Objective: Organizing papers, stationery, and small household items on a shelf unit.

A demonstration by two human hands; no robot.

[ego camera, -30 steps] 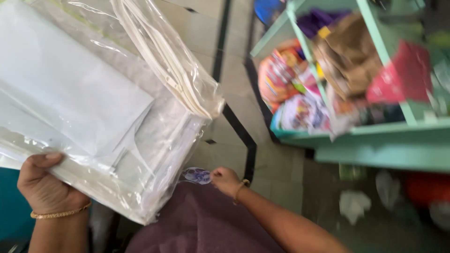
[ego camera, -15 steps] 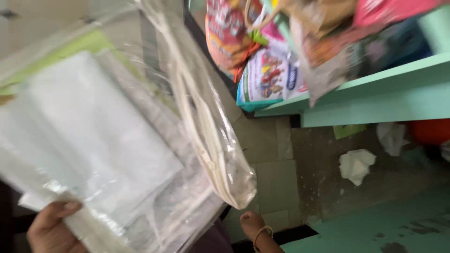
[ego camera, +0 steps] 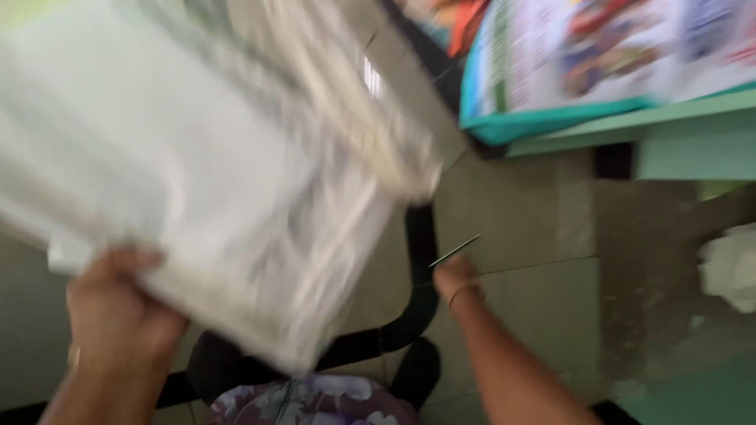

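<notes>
Frame is heavily motion-blurred, so details are limited. Your left hand (ego camera: 118,315) sits at the lower left, fingers curled up under the bottom edge of a pack of white sheets in clear plastic (ego camera: 197,173), thumb on top of the edge: it is gripping the pack. The pack fills the upper left of the view, tilted, its lower corner hanging down toward the middle bottom. A loose flap of the clear plastic wrap (ego camera: 354,102) runs along its right side, up toward the top centre.

Your right hand (ego camera: 455,275) is lower centre, reached out away from you over the tiled floor (ego camera: 535,228), well apart from the pack. It is seen from behind the wrist and blurred; cannot tell whether its fingers are spread or closed. A thin bangle sits at the wrist.

Just beside the right hand a black curved bar (ego camera: 417,299) bends across the floor. At the upper right a green shelf (ego camera: 677,134) carries colourful packets (ego camera: 598,55). A crumpled white piece (ego camera: 728,264) lies at the right edge. Patterned purple cloth (ego camera: 315,401) shows at the bottom centre.
</notes>
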